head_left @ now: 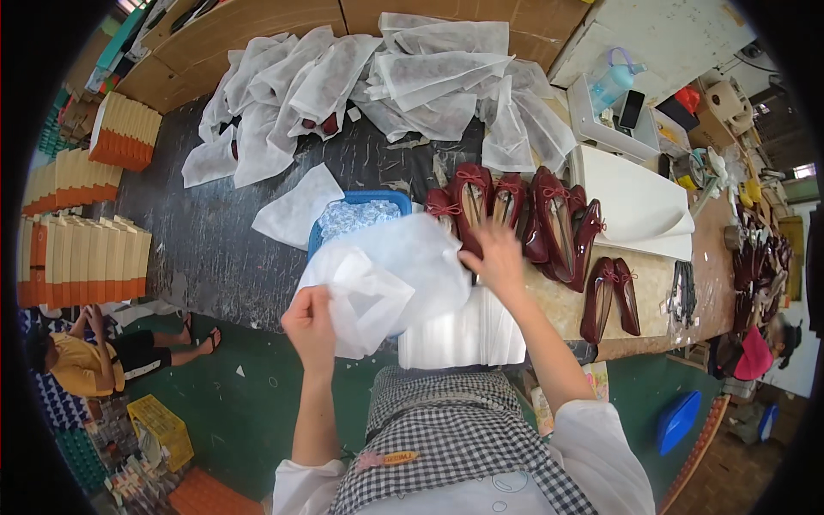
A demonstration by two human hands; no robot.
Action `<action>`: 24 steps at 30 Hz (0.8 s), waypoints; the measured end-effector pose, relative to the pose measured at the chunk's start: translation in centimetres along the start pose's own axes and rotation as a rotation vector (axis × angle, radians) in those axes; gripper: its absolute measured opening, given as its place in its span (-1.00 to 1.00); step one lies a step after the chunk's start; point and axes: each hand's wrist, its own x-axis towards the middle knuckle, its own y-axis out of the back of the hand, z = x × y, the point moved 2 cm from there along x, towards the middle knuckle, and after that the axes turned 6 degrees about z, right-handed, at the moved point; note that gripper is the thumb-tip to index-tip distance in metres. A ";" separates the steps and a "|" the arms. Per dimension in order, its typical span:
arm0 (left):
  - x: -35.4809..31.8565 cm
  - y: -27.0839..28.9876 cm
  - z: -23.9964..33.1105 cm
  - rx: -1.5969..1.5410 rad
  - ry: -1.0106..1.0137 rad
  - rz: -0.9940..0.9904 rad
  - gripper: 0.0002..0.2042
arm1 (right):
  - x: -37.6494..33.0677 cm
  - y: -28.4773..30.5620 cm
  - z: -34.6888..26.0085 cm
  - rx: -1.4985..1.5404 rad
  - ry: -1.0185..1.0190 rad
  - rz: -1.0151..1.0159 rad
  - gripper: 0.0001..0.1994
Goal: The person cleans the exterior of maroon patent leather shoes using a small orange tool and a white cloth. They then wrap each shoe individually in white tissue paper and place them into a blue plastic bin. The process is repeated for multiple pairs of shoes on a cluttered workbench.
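My left hand (pixel 309 322) is closed, pinching the edge of a thin white fabric bag (pixel 421 266) that spreads out in front of me. My right hand (pixel 498 262) is slightly blurred, its thumb apart from its fingers, between the bag's right edge and a row of dark red flat shoes (pixel 554 219) with small bows. Partly covered by the bag is a blue basket (pixel 406 199) of small clear-blue packets (pixel 356 216). A stack of white bags (pixel 463 335) lies at the table's near edge. A single white sheet or bag (pixel 296 206) lies left of the basket.
Filled white bags (pixel 343 86) lie along the table's back, dark red shoes showing in some. Another shoe pair (pixel 609 296) stands at right, below white sheets (pixel 631 202). A white box (pixel 609 124) holds a bottle and phone. Cream-and-orange boxes (pixel 86 257) and a seated person (pixel 81 360) are at left.
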 end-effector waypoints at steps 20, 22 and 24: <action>-4.1 -1.4 3.3 0.125 -0.351 -0.135 -0.97 | 1.9 0.3 -13.1 1.486 -0.153 -0.474 -0.61; -0.8 0.6 3.9 0.139 -0.311 0.077 -0.92 | 2.1 1.1 -15.5 1.424 -0.123 -0.502 -0.68; 0.9 1.6 4.1 -0.180 0.142 0.061 -0.87 | 2.6 2.9 -18.3 1.370 -0.071 -0.533 -0.74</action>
